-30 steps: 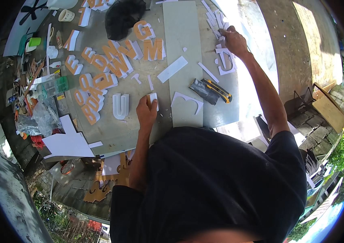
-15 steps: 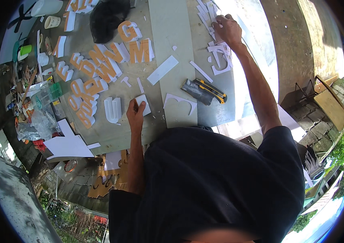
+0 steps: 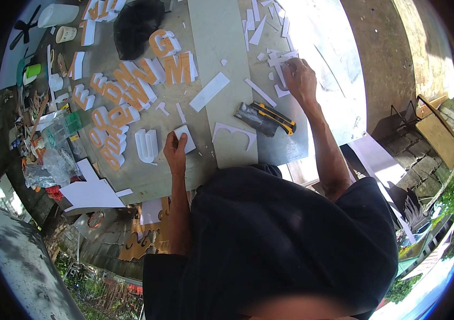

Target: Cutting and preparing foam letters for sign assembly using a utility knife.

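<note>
A small white foam block (image 3: 185, 137) rests on the table by the near edge. My left hand (image 3: 175, 151) grips its left side between thumb and fingers. At the far right my right hand (image 3: 300, 79) is closed with curled fingers over a cluster of thin white offcuts (image 3: 278, 60). Whatever lies under those fingertips is hidden. A yellow and black utility knife (image 3: 276, 117) lies on a dark flat piece (image 3: 257, 118) between my hands. Left of the held block stands a white rounded foam piece with grooves (image 3: 146, 145).
Foam letters with tan faces (image 3: 131, 88) cover the table's left half. Beyond them is a black bag (image 3: 137, 29). A white strip (image 3: 210, 92) and a curved-cut white offcut (image 3: 234, 137) lie mid-table. Clear plastic and clutter (image 3: 56, 160) line the left edge.
My right hand has drawn nearer, down from the far scraps. Thin white strips there now lie spread apart. My left hand keeps hold of the foam block.
</note>
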Available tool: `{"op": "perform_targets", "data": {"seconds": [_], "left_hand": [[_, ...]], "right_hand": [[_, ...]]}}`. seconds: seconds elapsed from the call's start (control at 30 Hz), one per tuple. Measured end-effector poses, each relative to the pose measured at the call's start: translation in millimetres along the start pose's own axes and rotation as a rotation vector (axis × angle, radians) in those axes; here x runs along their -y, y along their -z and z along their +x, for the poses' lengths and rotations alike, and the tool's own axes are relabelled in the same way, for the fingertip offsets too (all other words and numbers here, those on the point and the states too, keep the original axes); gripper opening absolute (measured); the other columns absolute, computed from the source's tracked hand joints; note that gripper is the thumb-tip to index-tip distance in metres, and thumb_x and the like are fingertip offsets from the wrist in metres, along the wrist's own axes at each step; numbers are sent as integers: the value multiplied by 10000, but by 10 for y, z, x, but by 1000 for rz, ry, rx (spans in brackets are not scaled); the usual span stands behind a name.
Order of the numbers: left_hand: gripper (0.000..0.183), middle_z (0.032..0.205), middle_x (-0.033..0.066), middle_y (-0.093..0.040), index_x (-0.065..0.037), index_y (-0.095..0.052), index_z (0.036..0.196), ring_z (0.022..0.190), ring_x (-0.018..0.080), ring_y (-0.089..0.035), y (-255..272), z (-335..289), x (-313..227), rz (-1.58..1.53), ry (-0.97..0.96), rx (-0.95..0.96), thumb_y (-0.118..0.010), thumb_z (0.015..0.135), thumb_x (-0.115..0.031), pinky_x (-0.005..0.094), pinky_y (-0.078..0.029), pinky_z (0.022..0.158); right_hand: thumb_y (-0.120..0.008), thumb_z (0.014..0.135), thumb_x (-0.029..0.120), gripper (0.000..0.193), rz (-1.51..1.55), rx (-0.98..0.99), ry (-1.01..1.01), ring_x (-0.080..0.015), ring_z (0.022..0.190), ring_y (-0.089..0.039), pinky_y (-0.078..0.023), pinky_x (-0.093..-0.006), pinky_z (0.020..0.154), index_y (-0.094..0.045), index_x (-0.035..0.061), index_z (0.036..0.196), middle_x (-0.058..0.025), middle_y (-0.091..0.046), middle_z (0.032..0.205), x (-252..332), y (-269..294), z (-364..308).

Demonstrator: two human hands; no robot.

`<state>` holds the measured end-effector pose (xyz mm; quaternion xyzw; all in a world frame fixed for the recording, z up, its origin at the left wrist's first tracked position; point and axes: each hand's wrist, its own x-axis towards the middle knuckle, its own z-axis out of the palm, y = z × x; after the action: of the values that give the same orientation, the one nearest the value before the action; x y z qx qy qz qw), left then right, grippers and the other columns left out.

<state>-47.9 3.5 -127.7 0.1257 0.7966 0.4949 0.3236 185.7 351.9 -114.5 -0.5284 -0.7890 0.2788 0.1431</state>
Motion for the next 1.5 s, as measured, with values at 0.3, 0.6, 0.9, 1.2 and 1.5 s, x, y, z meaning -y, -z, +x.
{"op": "perform_targets", "data": {"seconds": [0.3,0.6,0.9,1.2,1.5], "left_hand": [[239,945,11,-661,32,-670,1085,851,85,-559,-33,39,21,-18,-32,-15,-690,953,-166,255,-443,785],[232,920,-1,-659,28,-679,1067,834,80,-546,-56,25,-40,-22,-32,-31,-688,950,-172,248,-427,761],[235,911,40,-678,28,-665,1032,798,103,-587,46,56,102,-225,23,-20,-634,983,-199,259,-458,746],[321,1051,194,-717,46,-593,1197,923,284,-723,-169,-127,-34,-491,166,382,-558,1025,-223,391,-571,860],[316,1127,168,-716,38,-592,1219,990,251,-722,-315,-240,44,-428,196,426,-570,1018,-204,361,-565,866]], "right_hand": [[-662,904,263,288,-65,-152,49,-350,868,-701,-557,-444,782,-723,31,1062,-180,-689,958,-86,63,715],[-677,843,219,260,-272,-115,19,-405,904,-707,-568,-473,810,-703,-20,945,-242,-709,985,-32,-127,1148],[-654,861,136,347,580,178,-216,-223,680,-690,-552,-353,660,-702,-53,1148,-161,-723,847,257,63,254],[-660,865,199,348,486,287,-130,-216,707,-684,-539,-350,696,-709,-40,1112,-171,-738,888,409,21,-737],[-646,856,207,337,369,176,-89,-326,871,-727,-546,-400,827,-722,1,1113,-208,-744,964,211,22,-1016]]}}
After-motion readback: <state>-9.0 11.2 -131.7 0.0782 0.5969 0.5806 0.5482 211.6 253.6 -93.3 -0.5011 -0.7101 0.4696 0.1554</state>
